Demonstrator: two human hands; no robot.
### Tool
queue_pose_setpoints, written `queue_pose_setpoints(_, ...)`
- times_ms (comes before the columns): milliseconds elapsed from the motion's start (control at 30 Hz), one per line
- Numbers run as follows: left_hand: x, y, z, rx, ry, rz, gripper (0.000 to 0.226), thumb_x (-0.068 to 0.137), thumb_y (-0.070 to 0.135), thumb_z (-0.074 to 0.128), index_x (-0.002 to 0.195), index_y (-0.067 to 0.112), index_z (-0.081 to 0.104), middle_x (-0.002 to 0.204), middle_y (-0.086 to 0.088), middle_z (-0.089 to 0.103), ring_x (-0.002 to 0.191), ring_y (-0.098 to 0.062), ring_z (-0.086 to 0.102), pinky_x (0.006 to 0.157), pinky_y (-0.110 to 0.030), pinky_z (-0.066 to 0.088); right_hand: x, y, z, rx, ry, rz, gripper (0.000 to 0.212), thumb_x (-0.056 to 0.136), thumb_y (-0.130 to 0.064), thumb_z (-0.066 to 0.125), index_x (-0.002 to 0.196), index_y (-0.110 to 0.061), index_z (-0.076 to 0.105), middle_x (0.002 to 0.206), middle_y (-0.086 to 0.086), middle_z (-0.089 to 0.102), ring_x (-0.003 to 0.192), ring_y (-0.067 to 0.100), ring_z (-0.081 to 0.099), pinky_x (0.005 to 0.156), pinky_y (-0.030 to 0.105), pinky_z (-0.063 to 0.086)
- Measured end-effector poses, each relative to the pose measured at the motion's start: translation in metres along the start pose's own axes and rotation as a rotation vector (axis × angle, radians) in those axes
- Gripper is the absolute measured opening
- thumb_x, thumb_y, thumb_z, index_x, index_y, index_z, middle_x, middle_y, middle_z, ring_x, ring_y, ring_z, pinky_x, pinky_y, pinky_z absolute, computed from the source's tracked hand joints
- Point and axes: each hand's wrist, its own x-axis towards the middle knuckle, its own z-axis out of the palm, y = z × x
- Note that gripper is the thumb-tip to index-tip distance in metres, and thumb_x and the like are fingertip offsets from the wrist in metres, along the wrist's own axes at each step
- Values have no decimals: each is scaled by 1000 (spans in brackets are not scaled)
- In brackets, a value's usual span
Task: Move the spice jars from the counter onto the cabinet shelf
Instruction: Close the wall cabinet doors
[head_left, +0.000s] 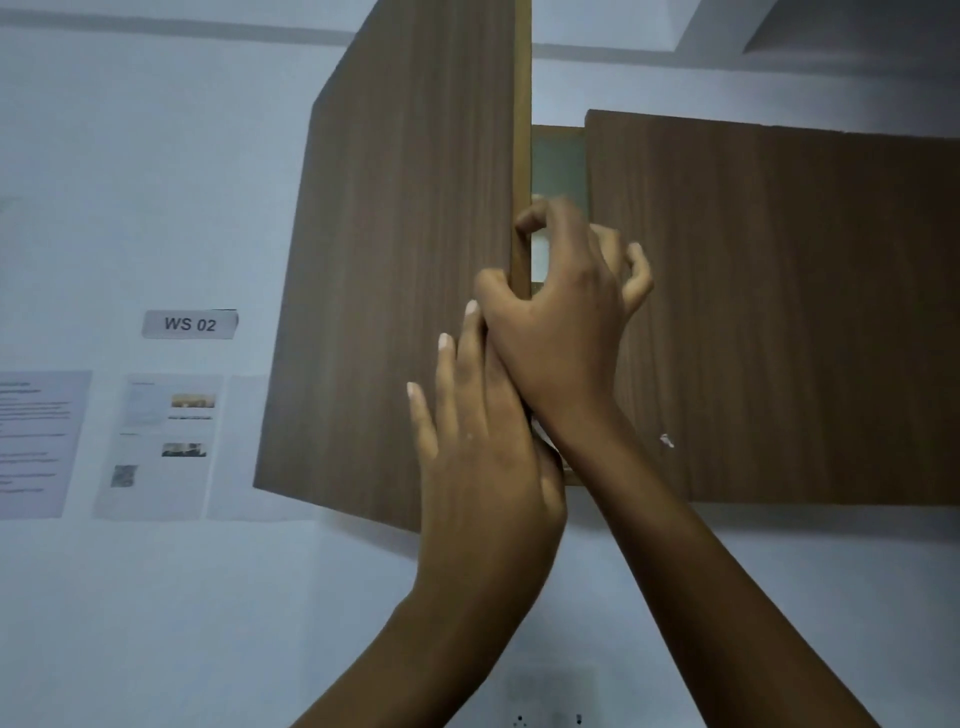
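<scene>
No spice jars or counter are in view. The wooden wall cabinet fills the upper middle. Its left door (405, 270) is swung out toward me, edge-on. My right hand (561, 312) grips that door's free edge, thumb on the outer face and fingers curled round behind it. My left hand (483, 447) lies flat against the same door's outer face just below, fingers straight and slightly apart, holding nothing. A narrow strip of the cabinet's inside (558, 161) shows between the two doors; the shelf and anything on it are hidden.
The right cabinet door (779, 312) is closed. The white wall carries a "WS 02" label (190, 324) and several printed sheets (156, 447) at the left. A dark smudge with small dots (550, 696) marks the wall at the bottom.
</scene>
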Motion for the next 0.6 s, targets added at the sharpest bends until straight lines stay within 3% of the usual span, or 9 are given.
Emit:
queue_pose_setpoints(167,-5,8,55,10,-9,19,67,85,36,30,145,10,14,155,-12,19,144,-30,11,112,-54,14,-5,50,-7,-45,-46,20,39,79,-28,50,117,-21,58,110,-12,60,116,12,46,110,45,11)
queue_pose_setpoints(300,-13,8,92,39,-8,41,64,88,36,28,145,12,12,155,-13,17,143,-32,13,111,-56,16,-11,88,-7,-98,-65,4,40,84,-30,50,122,-19,58,121,-5,61,120,17,46,109,51,17)
queue_pose_setpoints(600,-27,-4,164,224,-104,64,69,89,43,32,147,10,16,156,-12,15,144,-31,14,114,-52,19,-33,168,-2,-131,-193,64,48,89,-34,45,137,-29,43,148,-4,35,136,19,28,109,38,10)
